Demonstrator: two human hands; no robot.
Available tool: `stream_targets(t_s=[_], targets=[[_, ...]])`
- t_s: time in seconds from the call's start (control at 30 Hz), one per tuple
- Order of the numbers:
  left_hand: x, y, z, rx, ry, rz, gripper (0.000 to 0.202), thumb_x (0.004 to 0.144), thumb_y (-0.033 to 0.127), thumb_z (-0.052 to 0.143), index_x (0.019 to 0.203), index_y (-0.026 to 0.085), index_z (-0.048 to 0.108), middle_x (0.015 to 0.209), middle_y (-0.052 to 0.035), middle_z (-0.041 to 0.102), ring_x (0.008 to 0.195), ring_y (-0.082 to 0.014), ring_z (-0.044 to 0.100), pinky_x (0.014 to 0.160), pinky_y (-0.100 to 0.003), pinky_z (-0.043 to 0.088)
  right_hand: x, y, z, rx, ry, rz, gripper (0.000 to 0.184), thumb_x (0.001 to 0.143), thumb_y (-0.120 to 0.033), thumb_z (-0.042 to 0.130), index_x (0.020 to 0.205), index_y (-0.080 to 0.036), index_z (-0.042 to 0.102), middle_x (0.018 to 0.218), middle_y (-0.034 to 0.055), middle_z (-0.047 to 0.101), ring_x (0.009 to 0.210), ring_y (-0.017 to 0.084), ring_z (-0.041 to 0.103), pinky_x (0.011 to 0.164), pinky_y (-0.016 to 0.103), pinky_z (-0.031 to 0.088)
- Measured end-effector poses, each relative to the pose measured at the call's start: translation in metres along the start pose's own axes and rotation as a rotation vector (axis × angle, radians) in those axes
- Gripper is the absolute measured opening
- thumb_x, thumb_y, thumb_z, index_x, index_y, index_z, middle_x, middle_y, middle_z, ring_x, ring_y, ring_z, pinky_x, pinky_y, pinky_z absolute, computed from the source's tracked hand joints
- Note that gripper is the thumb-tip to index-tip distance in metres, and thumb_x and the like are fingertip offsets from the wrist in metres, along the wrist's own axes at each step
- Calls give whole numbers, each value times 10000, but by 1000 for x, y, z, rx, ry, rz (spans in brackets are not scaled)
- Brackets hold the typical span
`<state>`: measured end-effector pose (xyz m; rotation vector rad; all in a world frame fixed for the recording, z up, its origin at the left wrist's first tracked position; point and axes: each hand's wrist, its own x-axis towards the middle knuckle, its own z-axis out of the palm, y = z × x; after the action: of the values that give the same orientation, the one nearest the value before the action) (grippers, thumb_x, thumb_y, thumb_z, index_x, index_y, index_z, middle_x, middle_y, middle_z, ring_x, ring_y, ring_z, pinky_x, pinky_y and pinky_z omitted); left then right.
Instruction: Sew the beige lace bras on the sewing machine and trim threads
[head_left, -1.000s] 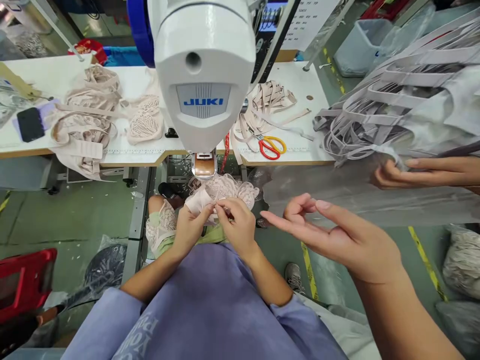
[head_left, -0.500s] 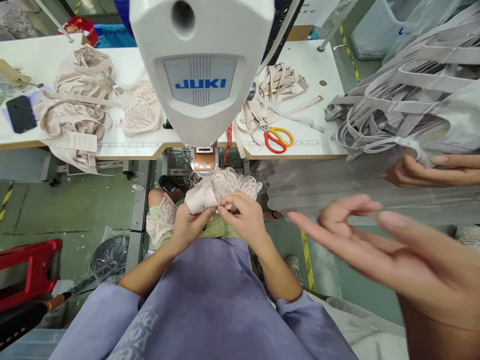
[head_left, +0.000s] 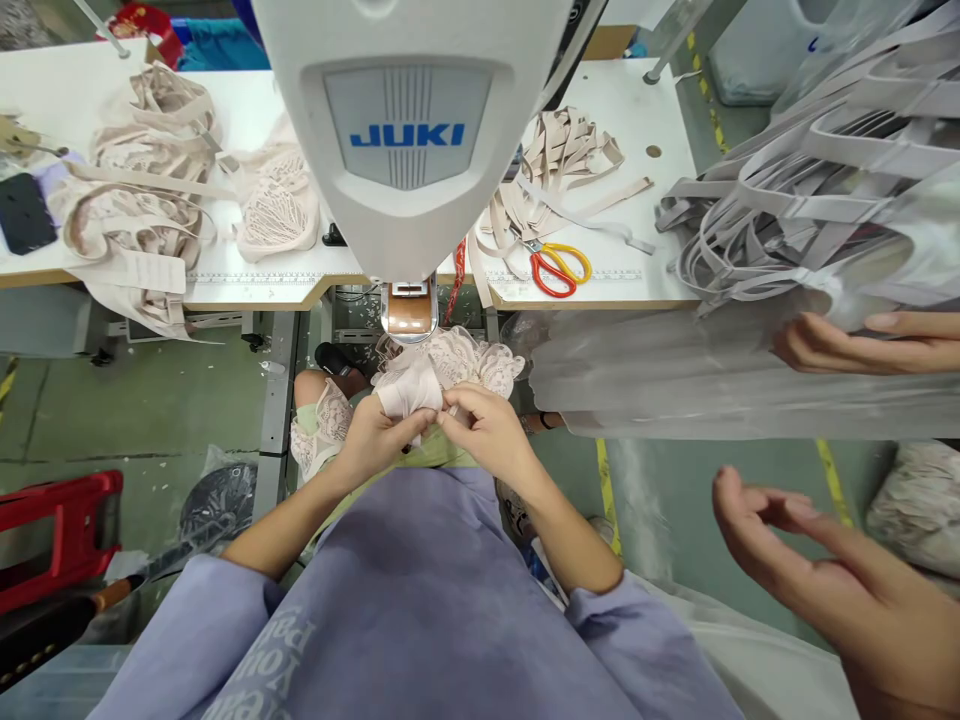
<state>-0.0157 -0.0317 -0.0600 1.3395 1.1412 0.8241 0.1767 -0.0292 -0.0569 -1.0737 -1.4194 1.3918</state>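
Note:
Both my hands work close together in front of my lap, below the sewing machine's needle end. My left hand (head_left: pixel 375 440) is closed, pinching a folded beige band on a beige lace garment (head_left: pixel 457 362). My right hand (head_left: pixel 487 430) is closed too, and its fingertips pinch the same band right against my left thumb. The lace bunches up behind my fingers and hangs over my knee. The white JUKI sewing machine (head_left: pixel 409 140) rises straight ahead.
A co-worker's open hand (head_left: pixel 810 585) hovers at lower right. Their other hand (head_left: pixel 862 342) grips a clear plastic bag (head_left: pixel 675 385) of grey straps (head_left: pixel 787 200). The white table (head_left: pixel 660 110) carries beige lace pieces (head_left: pixel 150 190), beige straps, red-and-yellow scissors (head_left: pixel 555 268) and a black phone (head_left: pixel 22 212). A red crate (head_left: pixel 52 530) stands on the floor at left.
The co-worker's open hand has dropped down and to the right, away from my hands. The view has shifted nearer the machine. My hands stay pinched on the beige band.

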Motion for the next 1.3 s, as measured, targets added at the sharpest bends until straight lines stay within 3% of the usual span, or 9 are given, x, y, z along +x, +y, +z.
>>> stream_targets(t_s=[0.1,0.2,0.37,0.5,0.7,0.87,1.0,1.17,1.3], targets=[[1,2,-3,12,-51,-64,284,906,412,671,929,132,712,752,-27,670,658,-140,589,601,-222,495,-1,0,8,-373,-16,21,187,816,-198,532,668,-215,418,688,-15,429,648,127,364,585,309,280],[0,-2,-2,31,-17,-65,327,901,433,674,996,126,738,842,-48,712,740,-170,630,688,-253,528,-4,-1,11,-506,-3,34,132,837,-199,536,717,-201,480,709,-24,477,658,115,416,610,281,300],[-1,-5,-1,179,56,34,321,906,420,658,1001,128,754,906,-61,739,844,-210,657,814,-305,537,-4,6,9,-494,35,78,72,841,-230,585,788,-191,615,756,-11,568,658,114,475,637,262,344],[8,5,-11,234,-14,57,312,952,393,582,967,116,726,871,-63,721,811,-191,642,796,-289,530,-3,11,-2,-269,-22,189,169,878,-321,588,941,-200,689,883,21,659,736,141,559,703,269,415],[17,17,-23,262,-137,89,288,964,374,570,991,120,703,999,-78,695,926,-201,618,891,-301,499,-7,10,-13,-274,43,245,199,865,-323,613,1024,-220,553,878,-17,610,678,111,496,658,248,370],[11,22,-15,353,-150,65,269,961,338,570,1041,121,707,932,-52,696,832,-180,598,790,-272,482,-7,1,-11,-403,-3,246,157,882,-313,588,956,-232,476,733,-60,515,575,95,397,604,239,320],[9,27,-10,406,-146,47,246,939,311,586,1035,128,718,880,-35,678,773,-165,568,709,-253,449,-5,-3,-10,-430,-40,216,129,872,-290,582,919,-223,482,799,-33,571,629,104,451,627,238,341],[12,28,-9,408,-173,-10,234,918,325,592,849,124,691,645,29,531,613,-111,427,582,-229,356,-4,-3,-15,-336,-79,251,185,863,-319,627,963,-229,501,875,-27,635,754,124,557,702,240,393],[15,28,-12,356,-198,-66,320,908,394,612,760,114,655,600,34,478,576,-98,387,529,-220,308,2,-3,-22,-274,-140,306,235,853,-377,667,1026,-229,606,857,-30,681,766,132,584,743,254,412]])
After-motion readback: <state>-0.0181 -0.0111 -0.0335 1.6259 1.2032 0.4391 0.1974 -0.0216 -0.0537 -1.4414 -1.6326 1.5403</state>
